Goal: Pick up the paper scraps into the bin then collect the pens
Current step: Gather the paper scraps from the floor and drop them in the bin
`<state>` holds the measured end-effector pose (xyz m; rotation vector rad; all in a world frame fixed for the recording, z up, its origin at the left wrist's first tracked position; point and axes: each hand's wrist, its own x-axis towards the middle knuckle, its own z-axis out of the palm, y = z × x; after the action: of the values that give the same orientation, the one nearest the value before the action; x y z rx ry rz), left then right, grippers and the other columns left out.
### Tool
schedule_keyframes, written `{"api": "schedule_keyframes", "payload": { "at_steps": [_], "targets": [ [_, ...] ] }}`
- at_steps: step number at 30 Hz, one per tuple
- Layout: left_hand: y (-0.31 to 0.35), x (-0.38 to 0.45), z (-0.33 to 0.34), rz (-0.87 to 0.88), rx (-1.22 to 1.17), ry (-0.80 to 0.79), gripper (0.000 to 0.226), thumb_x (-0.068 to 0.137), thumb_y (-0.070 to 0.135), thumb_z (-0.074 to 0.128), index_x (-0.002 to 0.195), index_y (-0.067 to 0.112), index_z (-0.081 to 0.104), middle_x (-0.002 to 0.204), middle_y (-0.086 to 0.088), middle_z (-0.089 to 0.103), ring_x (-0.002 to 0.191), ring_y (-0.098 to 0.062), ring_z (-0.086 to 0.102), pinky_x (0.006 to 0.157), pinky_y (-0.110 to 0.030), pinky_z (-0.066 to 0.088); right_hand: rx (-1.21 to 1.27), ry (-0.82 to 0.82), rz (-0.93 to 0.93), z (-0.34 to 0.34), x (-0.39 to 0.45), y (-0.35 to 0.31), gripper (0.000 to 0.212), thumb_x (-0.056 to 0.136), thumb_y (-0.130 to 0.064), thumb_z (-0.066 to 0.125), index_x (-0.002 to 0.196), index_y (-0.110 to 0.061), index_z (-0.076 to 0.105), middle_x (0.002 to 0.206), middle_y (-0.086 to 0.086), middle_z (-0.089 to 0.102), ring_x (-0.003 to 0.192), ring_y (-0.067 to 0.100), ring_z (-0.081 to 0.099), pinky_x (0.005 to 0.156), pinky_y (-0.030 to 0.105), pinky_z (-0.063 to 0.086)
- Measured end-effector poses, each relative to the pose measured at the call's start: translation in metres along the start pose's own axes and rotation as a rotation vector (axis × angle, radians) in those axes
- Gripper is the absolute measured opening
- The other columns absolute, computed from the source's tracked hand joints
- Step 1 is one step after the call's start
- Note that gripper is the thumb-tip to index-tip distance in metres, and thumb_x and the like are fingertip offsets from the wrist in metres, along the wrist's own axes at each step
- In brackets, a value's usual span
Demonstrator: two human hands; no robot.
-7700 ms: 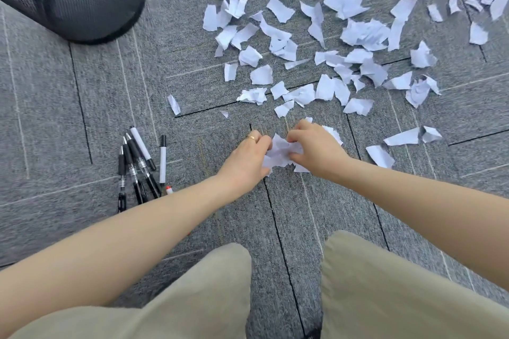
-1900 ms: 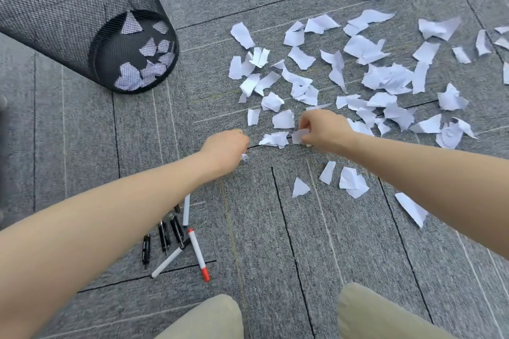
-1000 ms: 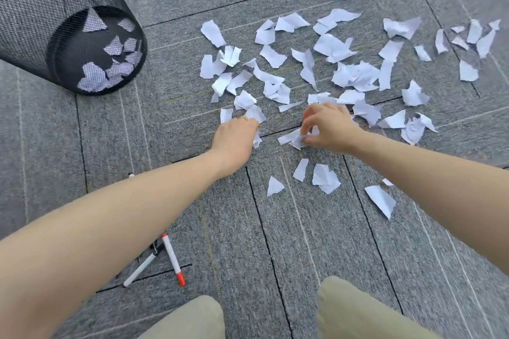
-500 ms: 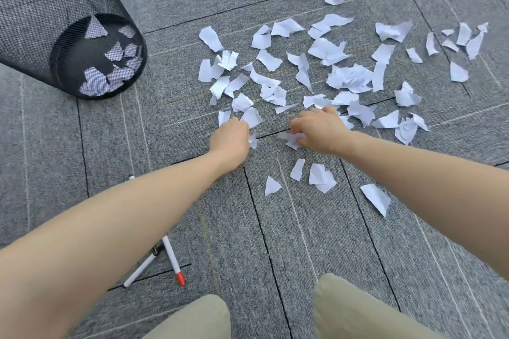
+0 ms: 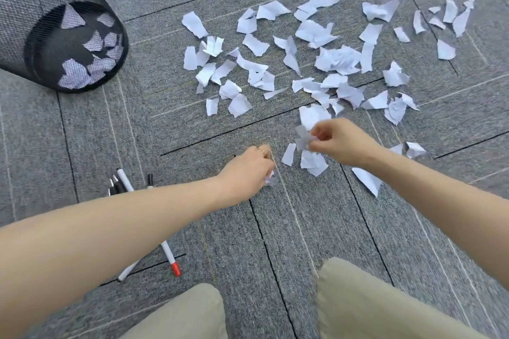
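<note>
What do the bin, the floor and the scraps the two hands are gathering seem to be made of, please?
The bin looks like black metal mesh: scraps inside show through its fine weave.

The floor seems to be grey carpet tile, ribbed, matt, with dark seams.

The scraps look like thin white paper, with torn edges and creases. The right hand pinches some; the left hand grips a crumpled bit.

paper scraps: we see many torn white pieces strewn over the grey carpet, a few just beside our hands, some crumpled.
bin: black mesh, at the upper left of our view, several scraps showing through its mesh.
pens: black and white ones clustered on the carpet, partly hidden under our left forearm; one has a red tip.
</note>
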<state>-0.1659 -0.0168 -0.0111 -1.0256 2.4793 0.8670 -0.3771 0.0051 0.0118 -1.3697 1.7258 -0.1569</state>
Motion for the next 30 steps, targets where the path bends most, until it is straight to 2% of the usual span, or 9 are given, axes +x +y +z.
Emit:
{"api": "schedule_keyframes", "payload": {
  "at_steps": [4, 7, 10, 12, 15, 19, 22, 25, 30],
  "targets": [
    [-0.001, 0.001, 0.006, 0.025, 0.082, 0.055, 0.026, 0.086, -0.004, 0.054, 0.074, 0.015, 0.040, 0.098, -0.001, 0.042, 0.074, -0.017, 0.041, 0.065, -0.036, 0.050, -0.187, 0.033, 0.119, 0.027, -0.021, 0.018, 0.026, 0.083, -0.026, 0.065, 0.108, -0.023, 0.056, 0.084, -0.011, 0.058, 0.081, 0.013, 0.057, 0.094, 0.043, 0.044],
    [0.001, 0.002, 0.009, 0.018, 0.135, 0.052, 0.026, 0.088, -0.004, 0.050, 0.078, 0.016, 0.038, 0.085, 0.001, 0.042, 0.075, -0.021, 0.050, 0.066, -0.036, 0.048, -0.230, 0.140, 0.083, 0.034, -0.027, 0.025, 0.035, 0.085, -0.023, 0.063, 0.118, -0.022, 0.051, 0.093, -0.009, 0.057, 0.083, 0.012, 0.053, 0.097, 0.043, 0.041],
    [0.005, 0.001, 0.002, -0.018, 0.092, 0.024, 0.014, 0.093, 0.008, 0.050, 0.082, 0.014, 0.044, 0.081, -0.002, 0.056, 0.077, -0.022, 0.058, 0.069, -0.035, 0.049, -0.293, 0.206, 0.030, 0.035, -0.025, 0.027, 0.040, 0.083, -0.026, 0.065, 0.121, -0.018, 0.052, 0.116, 0.003, 0.054, 0.103, 0.023, 0.054, 0.092, 0.043, 0.044],
    [0.013, 0.005, -0.010, -0.082, -0.119, -0.008, 0.005, 0.094, 0.018, 0.050, 0.092, 0.014, 0.047, 0.085, -0.004, 0.061, 0.068, -0.019, 0.055, 0.067, -0.037, 0.050, -0.323, 0.190, 0.007, 0.035, -0.022, 0.027, 0.042, 0.082, -0.026, 0.067, 0.121, -0.018, 0.052, 0.122, 0.005, 0.051, 0.110, 0.026, 0.050, 0.093, 0.043, 0.044],
    [0.026, 0.026, -0.022, -0.171, -0.431, -0.004, 0.027, 0.090, 0.013, 0.055, 0.113, 0.017, 0.042, 0.087, -0.001, 0.057, 0.060, -0.017, 0.050, 0.054, -0.032, 0.045, -0.323, 0.145, -0.014, 0.035, -0.019, 0.026, 0.037, 0.082, -0.023, 0.067, 0.116, -0.019, 0.056, 0.122, 0.003, 0.050, 0.112, 0.024, 0.049, 0.096, 0.042, 0.043],
    [0.036, 0.044, -0.019, -0.220, -0.427, 0.022, 0.045, 0.090, 0.010, 0.057, 0.127, 0.018, 0.034, 0.087, -0.004, 0.058, 0.065, -0.017, 0.052, 0.057, -0.031, 0.045, -0.320, 0.117, -0.033, 0.032, -0.016, 0.019, 0.023, 0.086, -0.025, 0.062, 0.107, -0.017, 0.060, 0.119, 0.003, 0.052, 0.110, 0.021, 0.049, 0.098, 0.040, 0.043],
    [0.034, 0.044, -0.009, -0.258, -0.347, 0.062, 0.026, 0.093, 0.017, 0.051, 0.114, 0.019, 0.037, 0.083, -0.003, 0.057, 0.066, -0.021, 0.056, 0.054, -0.035, 0.046, -0.308, 0.122, -0.021, 0.033, -0.016, 0.016, 0.023, 0.088, -0.023, 0.058, 0.109, -0.015, 0.055, 0.112, 0.006, 0.058, 0.103, 0.025, 0.053, 0.089, 0.041, 0.047],
    [0.036, 0.045, -0.005, -0.288, -0.308, 0.097, 0.008, 0.092, 0.017, 0.050, 0.097, 0.017, 0.044, 0.091, -0.003, 0.056, 0.078, -0.027, 0.056, 0.068, -0.038, 0.045, -0.284, 0.127, 0.034, 0.034, -0.017, 0.015, 0.028, 0.086, -0.015, 0.052, 0.114, -0.016, 0.051, 0.107, 0.007, 0.064, 0.099, 0.029, 0.058, 0.083, 0.040, 0.047],
    [0.034, 0.044, -0.001, -0.276, -0.274, 0.114, 0.013, 0.091, 0.017, 0.056, 0.080, 0.016, 0.049, 0.094, -0.001, 0.045, 0.074, -0.021, 0.050, 0.070, -0.035, 0.044, -0.330, 0.145, 0.005, 0.034, -0.016, 0.021, 0.018, 0.085, -0.019, 0.058, 0.102, -0.017, 0.063, 0.108, 0.006, 0.054, 0.103, 0.026, 0.051, 0.084, 0.037, 0.043]
  ]
}}
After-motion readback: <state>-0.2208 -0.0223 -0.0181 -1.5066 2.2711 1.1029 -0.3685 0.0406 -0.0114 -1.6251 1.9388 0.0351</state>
